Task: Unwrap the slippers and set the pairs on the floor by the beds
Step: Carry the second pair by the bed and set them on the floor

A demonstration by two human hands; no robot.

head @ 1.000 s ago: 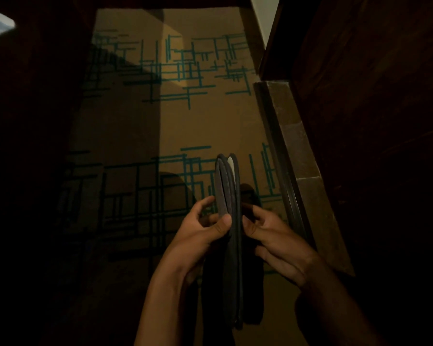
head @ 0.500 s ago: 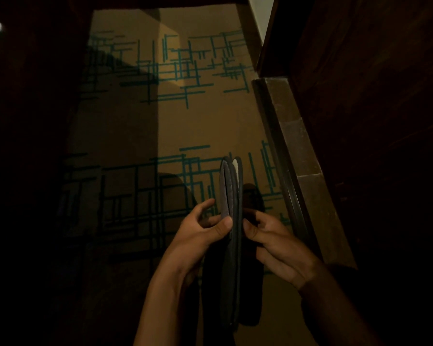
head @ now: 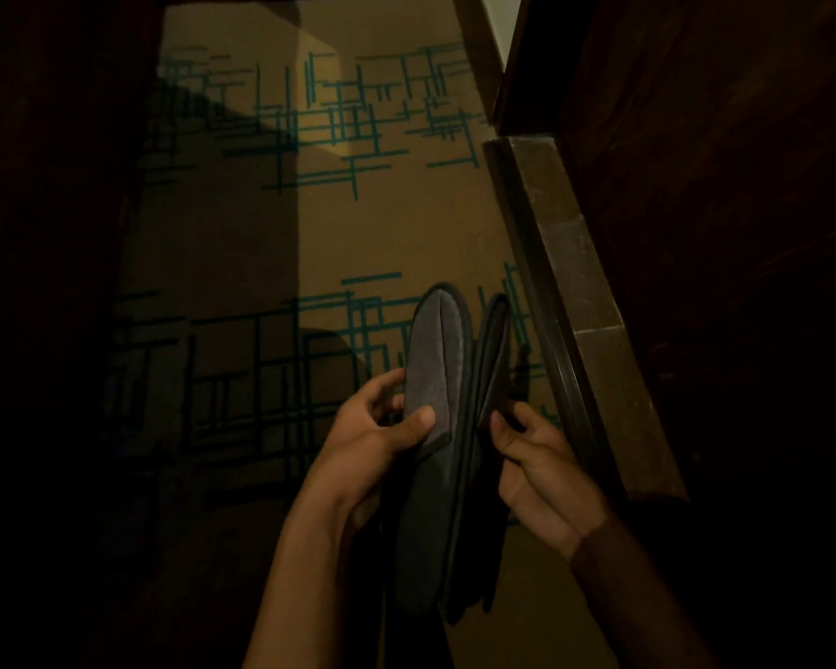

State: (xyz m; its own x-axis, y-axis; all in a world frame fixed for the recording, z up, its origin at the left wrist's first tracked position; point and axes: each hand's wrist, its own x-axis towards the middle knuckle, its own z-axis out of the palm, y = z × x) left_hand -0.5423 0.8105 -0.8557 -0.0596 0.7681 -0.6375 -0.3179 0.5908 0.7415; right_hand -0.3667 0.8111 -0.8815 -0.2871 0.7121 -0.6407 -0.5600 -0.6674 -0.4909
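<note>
Two dark grey slippers are held in the air above the carpet, toes pointing away from me. My left hand (head: pixel 382 441) grips the left slipper (head: pixel 433 379), thumb pressed on its grey upper, whose top face is turned toward me. My right hand (head: pixel 527 456) pinches the edge of the right slipper (head: pixel 495 350), which stands on edge, thin side toward me. The toe ends are spread apart while the heels stay close together. No wrapper is visible in the dim light.
Tan carpet (head: pixel 271 234) with teal line patterns fills the floor below. A stone-coloured ledge (head: pixel 575 282) with a dark trim runs along the right, against dark wooden furniture (head: pixel 720 185). The left side is in deep shadow.
The two slippers were pressed flat together; now their toe ends are parted, the left one turned face up in my left hand, the right one pulled rightward.
</note>
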